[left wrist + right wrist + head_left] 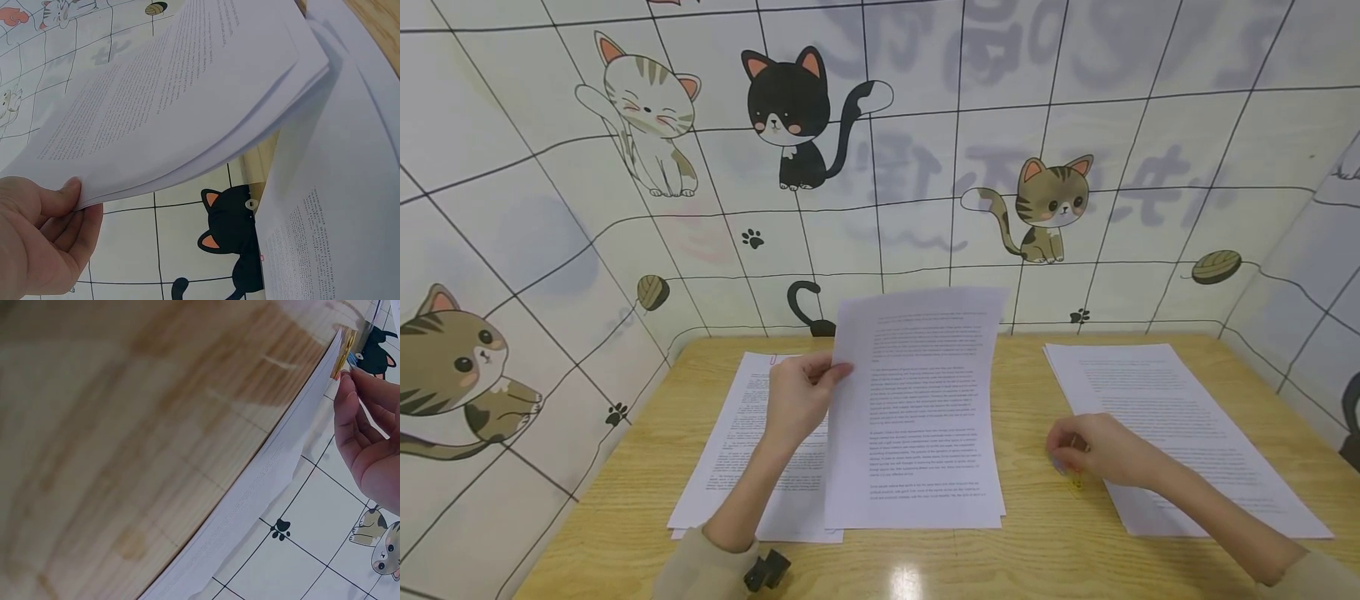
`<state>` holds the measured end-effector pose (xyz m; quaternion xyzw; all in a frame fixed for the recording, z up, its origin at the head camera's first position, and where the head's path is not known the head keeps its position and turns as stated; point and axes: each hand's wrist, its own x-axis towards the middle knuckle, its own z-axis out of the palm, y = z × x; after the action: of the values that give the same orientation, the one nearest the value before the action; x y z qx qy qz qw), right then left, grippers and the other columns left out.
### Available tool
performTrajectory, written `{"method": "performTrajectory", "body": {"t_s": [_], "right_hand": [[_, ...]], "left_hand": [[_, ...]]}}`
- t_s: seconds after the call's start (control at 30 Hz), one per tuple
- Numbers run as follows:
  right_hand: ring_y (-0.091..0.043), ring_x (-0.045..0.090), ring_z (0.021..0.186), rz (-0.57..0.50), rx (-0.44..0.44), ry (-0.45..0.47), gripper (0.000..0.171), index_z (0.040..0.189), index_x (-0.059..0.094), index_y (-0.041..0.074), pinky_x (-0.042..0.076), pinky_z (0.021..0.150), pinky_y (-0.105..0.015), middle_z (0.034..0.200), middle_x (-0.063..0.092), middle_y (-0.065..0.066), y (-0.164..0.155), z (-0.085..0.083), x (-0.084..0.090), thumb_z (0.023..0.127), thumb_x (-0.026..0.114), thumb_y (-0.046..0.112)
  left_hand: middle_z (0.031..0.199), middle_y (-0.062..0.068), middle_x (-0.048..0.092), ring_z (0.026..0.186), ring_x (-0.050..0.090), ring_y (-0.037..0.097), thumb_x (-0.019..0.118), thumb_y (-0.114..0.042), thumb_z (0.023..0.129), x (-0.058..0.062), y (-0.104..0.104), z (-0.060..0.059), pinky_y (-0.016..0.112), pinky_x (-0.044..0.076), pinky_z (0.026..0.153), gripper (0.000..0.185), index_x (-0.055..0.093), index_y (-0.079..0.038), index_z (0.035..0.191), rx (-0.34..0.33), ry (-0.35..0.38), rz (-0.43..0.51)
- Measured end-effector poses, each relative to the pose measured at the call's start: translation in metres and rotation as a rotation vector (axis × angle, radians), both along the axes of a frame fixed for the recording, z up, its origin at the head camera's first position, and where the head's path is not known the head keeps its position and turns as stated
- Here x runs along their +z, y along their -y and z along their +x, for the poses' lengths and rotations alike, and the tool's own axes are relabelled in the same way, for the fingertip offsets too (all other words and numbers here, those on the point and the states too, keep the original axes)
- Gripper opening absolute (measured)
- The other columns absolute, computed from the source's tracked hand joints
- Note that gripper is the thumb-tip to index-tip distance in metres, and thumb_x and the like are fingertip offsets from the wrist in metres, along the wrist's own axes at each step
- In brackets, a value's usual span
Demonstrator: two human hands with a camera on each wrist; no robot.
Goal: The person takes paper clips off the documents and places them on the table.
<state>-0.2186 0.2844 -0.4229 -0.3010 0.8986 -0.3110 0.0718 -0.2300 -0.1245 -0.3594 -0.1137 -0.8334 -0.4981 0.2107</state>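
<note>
My left hand [801, 400] pinches the left edge of a few printed sheets [917, 408] between thumb and fingers, holding them upright above the table. In the left wrist view the sheets bow and their far corners fan slightly apart. My right hand [1105, 450] is low over the table, beside the right-hand paper stack. Its thumb and finger pinch a small blue paper clip [352, 359], mostly hidden by the fingertips. Small yellow clips [1077, 481] lie just under those fingers; their exact shape is hard to make out.
A printed stack [722, 450] with a pinkish-red paper clip [772, 360] at its top lies left, partly behind the raised sheets. Another printed stack [1195, 450] lies right. The wooden table [625, 467] meets a cat-patterned wall [917, 242] at its back.
</note>
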Motion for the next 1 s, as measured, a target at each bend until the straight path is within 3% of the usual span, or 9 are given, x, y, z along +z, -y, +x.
{"method": "performTrajectory", "body": {"t_s": [0.23, 0.43, 0.63, 1.0], "right_hand": [[-0.004, 0.058, 0.066, -0.006, -0.012, 0.029, 0.007, 0.095, 0.069, 0.014, 0.048, 0.058, -0.024, 0.071, 0.061, 0.01, -0.003, -0.001, 0.003, 0.096, 0.068, 0.007], [-0.006, 0.061, 0.069, 0.003, -0.034, -0.02, 0.005, 0.096, 0.069, 0.014, 0.048, 0.058, -0.025, 0.076, 0.065, 0.01, -0.007, -0.003, 0.007, 0.097, 0.067, 0.01], [-0.007, 0.062, 0.072, 0.022, -0.109, -0.085, 0.004, 0.1, 0.071, 0.011, 0.05, 0.057, -0.025, 0.089, 0.069, 0.005, -0.011, -0.005, 0.016, 0.097, 0.068, 0.012], [-0.012, 0.065, 0.073, -0.011, -0.227, -0.145, 0.015, 0.111, 0.068, 0.006, 0.05, 0.062, -0.026, 0.09, 0.07, 0.002, -0.012, -0.01, 0.034, 0.099, 0.066, 0.015]], "left_hand": [[0.088, 0.011, 0.076, 0.073, 0.074, 0.021, 0.08, 0.0, 0.084, 0.0, 0.001, 0.0, 0.027, 0.055, 0.062, 0.014, 0.079, 0.0, 0.098, 0.004, 0.002, 0.0], [0.088, 0.012, 0.076, 0.073, 0.074, 0.022, 0.08, 0.0, 0.084, 0.0, 0.001, 0.0, 0.026, 0.055, 0.062, 0.014, 0.079, 0.0, 0.098, 0.003, 0.004, 0.004], [0.089, 0.013, 0.076, 0.075, 0.074, 0.023, 0.079, -0.001, 0.084, 0.001, 0.001, 0.0, 0.027, 0.056, 0.063, 0.015, 0.079, 0.002, 0.099, 0.002, 0.021, 0.012], [0.09, 0.013, 0.076, 0.078, 0.075, 0.023, 0.08, -0.002, 0.084, -0.001, 0.002, -0.002, 0.023, 0.054, 0.064, 0.015, 0.079, 0.002, 0.099, 0.005, 0.035, 0.033]]}}
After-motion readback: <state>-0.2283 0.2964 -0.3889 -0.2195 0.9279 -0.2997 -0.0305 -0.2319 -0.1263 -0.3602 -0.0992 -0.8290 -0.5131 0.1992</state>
